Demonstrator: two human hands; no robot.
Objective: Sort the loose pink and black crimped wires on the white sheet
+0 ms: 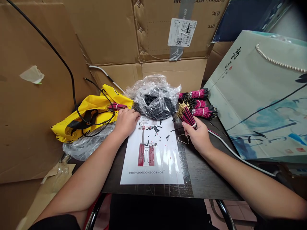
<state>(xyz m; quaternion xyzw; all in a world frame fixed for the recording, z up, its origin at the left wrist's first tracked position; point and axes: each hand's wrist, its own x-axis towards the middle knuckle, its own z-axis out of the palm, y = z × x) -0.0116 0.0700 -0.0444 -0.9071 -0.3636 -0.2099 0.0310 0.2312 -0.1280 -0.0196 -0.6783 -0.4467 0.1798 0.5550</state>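
My right hand (198,135) is closed around a bundle of magenta and black wires (188,116) with gold-coloured tips pointing up and to the left. A pale band circles the bundle near its lower end. A loose rubber band (183,139) lies beside that hand. My left hand (127,121) rests by the top left edge of a printed sheet (168,166), its fingers bent and mostly hidden. Just beyond it lies another wire bundle (117,106). A clear plastic bag (158,84) with many small black pieces sits between the hands.
Several banded wire bundles (203,111) lie behind my right hand. Short black scraps (154,129) are scattered over the sheet. A yellow bag (83,111) with a black cable is at left. Cardboard boxes (107,35) wall the back, and a pale paper bag (263,95) stands right.
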